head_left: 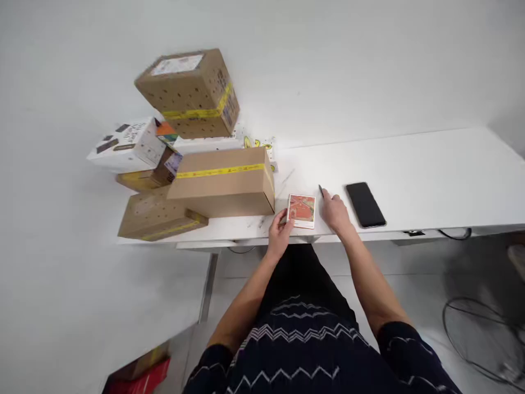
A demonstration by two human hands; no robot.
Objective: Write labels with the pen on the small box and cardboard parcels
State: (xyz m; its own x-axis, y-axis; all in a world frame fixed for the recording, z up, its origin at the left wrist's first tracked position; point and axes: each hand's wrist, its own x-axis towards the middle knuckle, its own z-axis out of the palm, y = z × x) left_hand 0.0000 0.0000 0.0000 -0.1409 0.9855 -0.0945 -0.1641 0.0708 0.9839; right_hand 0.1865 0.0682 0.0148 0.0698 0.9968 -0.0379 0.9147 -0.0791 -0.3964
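Clearly, the small box point(302, 210), with a red picture on its face and a white border, lies on the white table point(426, 175) near the front edge. At its left side is the left hand point(279, 234); the thumb is upon the lower left corner of the small box and the other fingers are at its left edge, so they are clamped on it. Just to the right of the small box is the right hand point(335, 212), which does not touch it. Its fingers are together around a slim dark tool point(321, 191), of which only the tip can be seen; which kind of tool it is, I cannot tell. Further to the right of the small box, a black phone point(366, 204) lies flat, with its screen dark.

To the left of the small box, and near to it, stands a long brown carton point(221, 189) with yellow tape. Beyond this, further left from the small box, are a spotted carton point(158, 213) and a white printed box point(130, 146). A taped parcel point(192, 93) with a white label is farther back to the left, higher than these.
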